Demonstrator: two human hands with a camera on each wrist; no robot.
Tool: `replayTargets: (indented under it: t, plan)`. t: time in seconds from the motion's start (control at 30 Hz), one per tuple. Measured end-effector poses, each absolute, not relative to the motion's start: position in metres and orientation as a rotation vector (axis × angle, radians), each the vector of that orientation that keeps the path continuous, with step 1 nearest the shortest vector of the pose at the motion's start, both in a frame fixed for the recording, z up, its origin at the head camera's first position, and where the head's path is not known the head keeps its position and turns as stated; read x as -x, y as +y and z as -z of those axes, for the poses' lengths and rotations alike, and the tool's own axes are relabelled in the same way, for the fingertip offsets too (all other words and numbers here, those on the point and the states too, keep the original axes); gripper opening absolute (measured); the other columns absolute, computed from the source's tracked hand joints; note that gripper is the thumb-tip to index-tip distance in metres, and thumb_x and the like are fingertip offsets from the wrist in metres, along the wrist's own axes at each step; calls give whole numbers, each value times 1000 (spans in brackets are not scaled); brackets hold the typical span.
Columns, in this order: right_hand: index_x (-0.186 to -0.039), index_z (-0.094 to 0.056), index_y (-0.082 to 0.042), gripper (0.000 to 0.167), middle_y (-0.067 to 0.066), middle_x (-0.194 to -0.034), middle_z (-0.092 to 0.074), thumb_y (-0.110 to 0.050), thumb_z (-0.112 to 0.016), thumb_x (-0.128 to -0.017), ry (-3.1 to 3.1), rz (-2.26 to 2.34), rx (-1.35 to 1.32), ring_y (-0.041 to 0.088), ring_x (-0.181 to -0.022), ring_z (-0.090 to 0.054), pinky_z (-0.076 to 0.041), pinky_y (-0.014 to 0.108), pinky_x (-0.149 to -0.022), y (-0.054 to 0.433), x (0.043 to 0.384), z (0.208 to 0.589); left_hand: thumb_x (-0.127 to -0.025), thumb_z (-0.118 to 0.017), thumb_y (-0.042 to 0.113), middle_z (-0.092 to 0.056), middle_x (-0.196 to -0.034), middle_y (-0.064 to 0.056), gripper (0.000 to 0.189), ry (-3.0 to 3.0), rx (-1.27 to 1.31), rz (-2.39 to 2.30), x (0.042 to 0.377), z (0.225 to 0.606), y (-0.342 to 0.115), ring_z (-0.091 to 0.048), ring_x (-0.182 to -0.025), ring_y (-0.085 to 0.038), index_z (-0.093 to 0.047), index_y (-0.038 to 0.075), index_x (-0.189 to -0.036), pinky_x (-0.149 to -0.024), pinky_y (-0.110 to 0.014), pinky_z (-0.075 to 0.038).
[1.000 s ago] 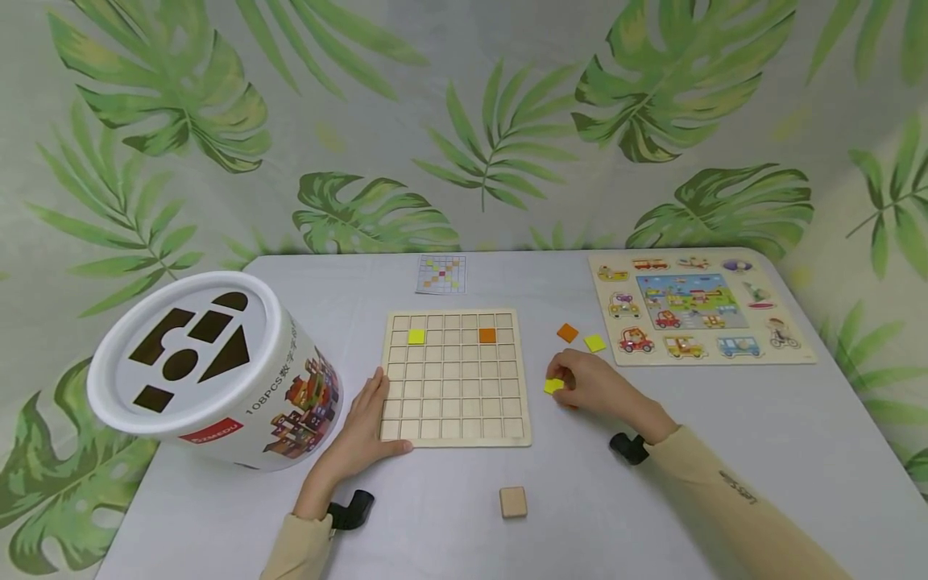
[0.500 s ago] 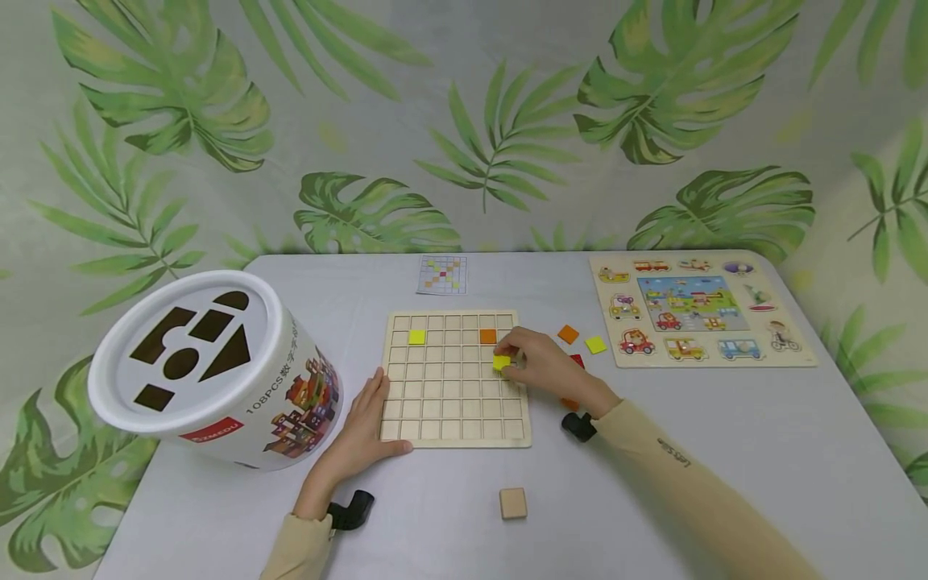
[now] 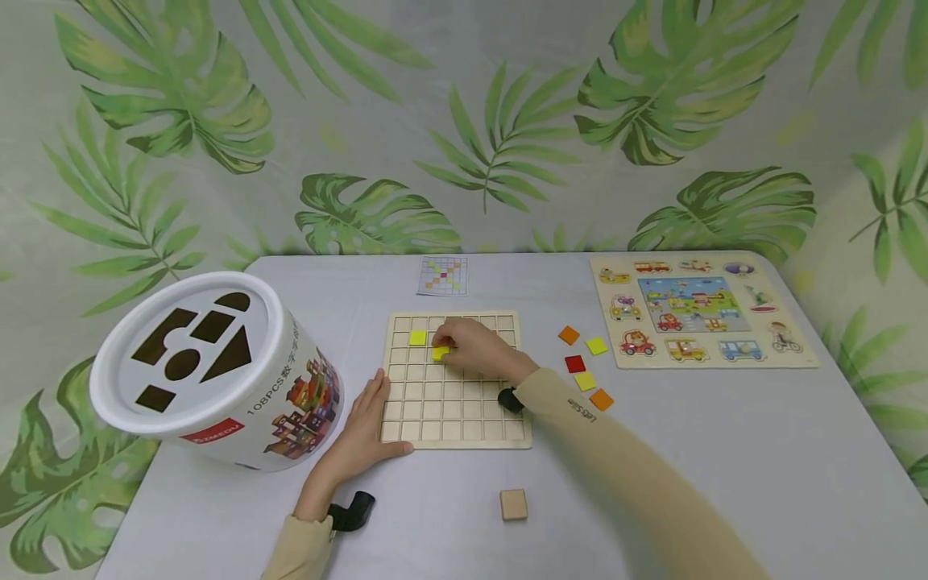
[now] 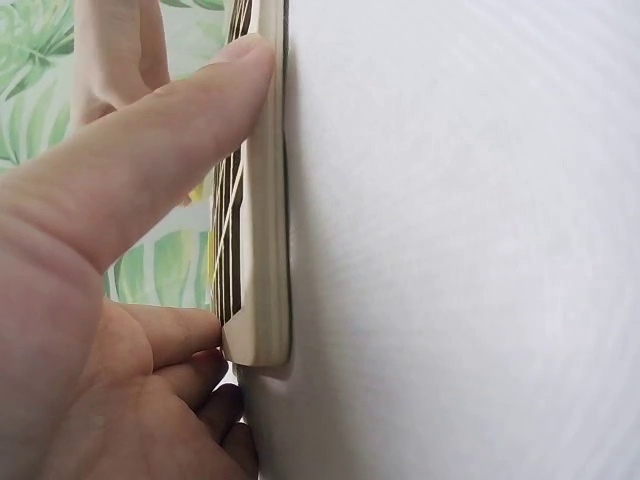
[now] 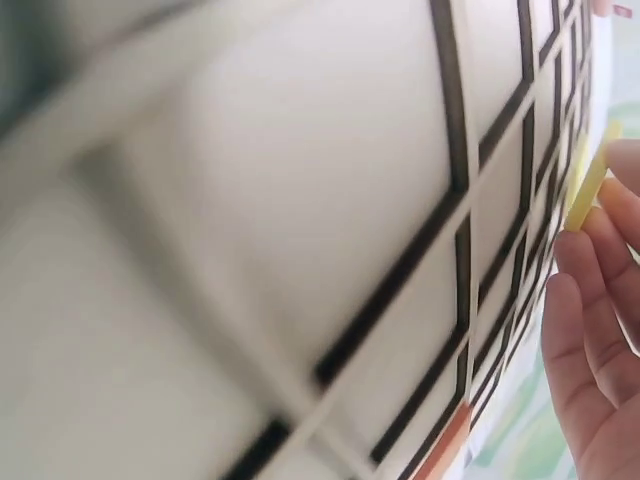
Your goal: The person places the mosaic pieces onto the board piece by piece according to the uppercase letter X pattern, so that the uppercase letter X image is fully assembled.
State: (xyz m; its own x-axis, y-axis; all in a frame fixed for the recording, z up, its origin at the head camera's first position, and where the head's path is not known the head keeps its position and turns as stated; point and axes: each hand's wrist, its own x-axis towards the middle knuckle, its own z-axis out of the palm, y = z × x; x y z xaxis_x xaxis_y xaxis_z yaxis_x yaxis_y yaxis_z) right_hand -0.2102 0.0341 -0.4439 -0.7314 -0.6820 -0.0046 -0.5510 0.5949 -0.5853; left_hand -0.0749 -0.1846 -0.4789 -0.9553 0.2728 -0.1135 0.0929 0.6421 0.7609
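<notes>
My right hand [image 3: 476,348] pinches a yellow square tile [image 3: 439,354] over the upper part of the wooden grid board [image 3: 442,412]. In the right wrist view, the pinched tile [image 5: 590,190] is tilted on edge between thumb and fingertips, close to the grid. Another yellow tile [image 3: 417,338] lies in a cell up and left of it. An orange tile [image 5: 445,445] in the board shows in the right wrist view; my hand hides it from the head view. My left hand [image 3: 362,427] rests against the board's near left corner, thumb [image 4: 200,110] on the front edge, fingers along the left side.
Right of the board lie loose tiles: a red one [image 3: 575,364], two yellow and two orange. A pattern card [image 3: 443,276] lies behind it. A picture puzzle [image 3: 703,310] is at back right, a white bucket [image 3: 217,370] at left, a wooden block [image 3: 514,504] in front.
My right hand has carried the yellow tile from the loose tiles leftward across the board, uncovering the red tile and others at the right. The left hand stays in place.
</notes>
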Motion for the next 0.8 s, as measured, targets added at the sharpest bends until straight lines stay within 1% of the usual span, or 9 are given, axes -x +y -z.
replayTargets:
  t: [0.17,0.33,0.47,0.63,0.8]
  plan:
    - [-101,-69,-7,20,2,-95,-61,1,-65,-82,2606,733,1032,14,-84,-52,-45,26,-78,22,214,447,-73,-83,20,4,-158,-19,111,2637,-293,-1198,75,479,-185,6,-143,-37,-8,-9,-149,-111,-56,-2]
    - [-100,-68,-8,18,0,-96,-60,-2,-67,-84,2618,696,1042,14,-83,-52,-45,26,-77,16,214,449,-73,-83,20,4,-158,-19,111,2641,-289,-1189,75,479,-185,6,-143,-38,-8,-9,-149,-111,-56,-2]
    - [-103,-68,-6,19,1,-98,-62,-3,-67,-84,2605,757,1020,14,-86,-54,-45,26,-80,20,214,448,-73,-83,21,4,-158,-19,111,2643,-287,-1184,76,480,-185,6,-143,-37,-7,-9,-149,-111,-56,-2]
    - [-106,-68,-5,21,2,-98,-63,-3,-64,-86,2596,905,911,16,-87,-54,-46,28,-80,45,216,444,-72,-83,20,4,-158,-19,111,2642,-285,-1205,76,481,-184,6,-143,-37,-8,-9,-149,-111,-57,-1]
    - [-105,-67,0,18,8,-99,-64,-3,-67,-87,2617,1101,805,22,-91,-56,-49,35,-81,99,218,444,-72,-84,19,4,-158,-19,111,2639,-274,-1218,75,481,-184,6,-143,-37,-9,-9,-149,-111,-57,-1]
